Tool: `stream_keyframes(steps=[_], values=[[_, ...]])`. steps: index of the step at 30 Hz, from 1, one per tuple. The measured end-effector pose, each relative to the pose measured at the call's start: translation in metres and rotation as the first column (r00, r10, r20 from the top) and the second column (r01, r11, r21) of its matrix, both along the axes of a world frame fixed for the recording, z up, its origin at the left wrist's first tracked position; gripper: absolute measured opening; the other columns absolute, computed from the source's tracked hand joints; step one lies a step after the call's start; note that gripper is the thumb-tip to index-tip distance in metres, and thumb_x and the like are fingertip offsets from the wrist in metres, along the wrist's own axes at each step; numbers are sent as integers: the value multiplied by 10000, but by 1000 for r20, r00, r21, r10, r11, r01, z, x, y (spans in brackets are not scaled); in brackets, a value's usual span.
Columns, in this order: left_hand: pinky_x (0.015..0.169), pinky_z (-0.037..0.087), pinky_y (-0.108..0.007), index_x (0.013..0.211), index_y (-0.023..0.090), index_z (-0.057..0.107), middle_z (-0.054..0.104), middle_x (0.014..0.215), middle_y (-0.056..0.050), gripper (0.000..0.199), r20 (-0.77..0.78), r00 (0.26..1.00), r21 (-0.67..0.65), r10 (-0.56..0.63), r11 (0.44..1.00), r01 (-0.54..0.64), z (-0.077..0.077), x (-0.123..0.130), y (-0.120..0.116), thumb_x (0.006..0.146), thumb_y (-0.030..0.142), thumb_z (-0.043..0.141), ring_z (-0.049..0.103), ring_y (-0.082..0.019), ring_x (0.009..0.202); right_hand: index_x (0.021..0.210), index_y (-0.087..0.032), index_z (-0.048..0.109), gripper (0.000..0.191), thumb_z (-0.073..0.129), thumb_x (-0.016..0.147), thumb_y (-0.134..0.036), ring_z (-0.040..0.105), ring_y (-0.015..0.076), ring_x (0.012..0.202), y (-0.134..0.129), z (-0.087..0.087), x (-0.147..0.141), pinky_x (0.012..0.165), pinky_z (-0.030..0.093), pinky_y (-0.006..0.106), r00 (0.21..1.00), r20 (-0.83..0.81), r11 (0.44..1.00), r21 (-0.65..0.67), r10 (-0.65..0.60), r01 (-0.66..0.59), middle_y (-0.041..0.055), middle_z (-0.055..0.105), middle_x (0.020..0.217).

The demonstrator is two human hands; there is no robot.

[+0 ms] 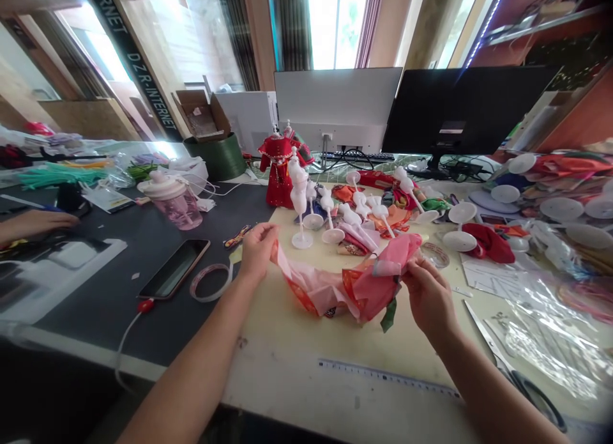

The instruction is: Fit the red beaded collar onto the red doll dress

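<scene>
"Pink cloth [330,289] with orange edging hung over the table [278,361]; how was it held?"

"The left hand [257,251] pinched one end between thumb and fingers, while the right hand [429,298] pinched the bunched other end, near a dangling green strip [389,315]. Whether its lowest fold touched down, nobody could tell."

"And around it?"

"A white mannequin [299,198] stood upright just beyond, a red dress [276,179] behind it. A ruler [383,374] lay on the near side, scissors [505,362] to the right."
</scene>
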State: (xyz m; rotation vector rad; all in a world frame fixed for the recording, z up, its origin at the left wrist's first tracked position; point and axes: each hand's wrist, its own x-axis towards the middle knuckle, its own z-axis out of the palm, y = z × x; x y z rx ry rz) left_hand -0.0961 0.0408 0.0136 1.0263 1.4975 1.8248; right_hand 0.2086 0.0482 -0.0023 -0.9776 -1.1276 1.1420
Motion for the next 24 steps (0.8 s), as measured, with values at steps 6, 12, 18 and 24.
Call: stream_keyframes(steps=[6,12,18,24], values=[[616,393,-210,840,146,640,582,715,-4,222,-204,950,39,235,972,-232,-12,-27,9,737,341,615,510,-115,631,691,-212,551,151,651,702,-325,354,91,494,-4,1,-1,437,296,221,987,-116,991,-92,-110,100,-48,431,592],[849,383,-297,947,176,655,599,834,-49,231,-502,850,81,160,987,-138,-11,-10,0,726,242,641,539,-219,886,730,-211,560,190,672,731,-364,370,86,502,-11,1,-4,460,298,211,989,-88,990,-79,-121,114,-60,456,596],[793,436,-300,865,207,704,683,852,-63,140,-697,623,-84,-356,903,422,-18,48,-17,770,298,656,598,-213,814,702,-204,568,190,676,741,-356,333,81,505,-9,-2,-4,461,260,208,991,-91,993,-70,-100,94,-62,431,581],[882,433,-376,990,178,659,670,973,-105,438,-789,197,-252,-581,599,760,-17,86,-41,676,471,745,595,-271,947,682,-200,560,211,697,723,-355,336,76,506,-7,-3,-3,470,264,200,982,-150,990,-97,-118,104,-68,426,562]])
